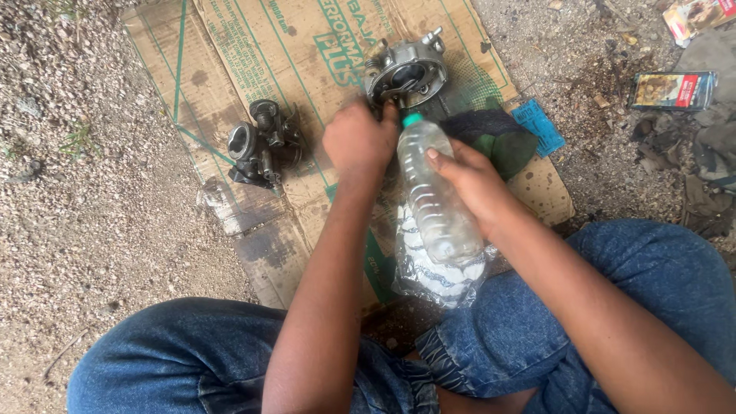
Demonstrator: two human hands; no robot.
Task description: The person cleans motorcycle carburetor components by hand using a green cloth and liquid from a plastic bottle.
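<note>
The right hand [474, 180] grips a clear plastic bottle [437, 195] round its middle, fingers curled behind it and the thumb across the front, neck tipped forward so the green cap [412, 119] points at a grey metal housing [408, 73] just beyond the fingertips. The left hand [359, 139] is closed in a loose fist with its fingers on the near rim of that housing, steadying it. The bottle looks thin-walled, ribbed and partly full of clear liquid: probably light, and likely to buckle under a hard squeeze, so the ribbed waist is the sound place to hold it. The housing is cast metal, round-mouthed, stiff and probably heavy, perhaps greasy; its rim gives the best purchase. Well left of the left fingers lies a dark carburettor [261, 143] on stained, flattened cardboard [253, 57]. Under the right wrist sit a dark cloth [498, 138] and a crumpled plastic bag [437, 272], over gravel ground [92, 207].
</note>
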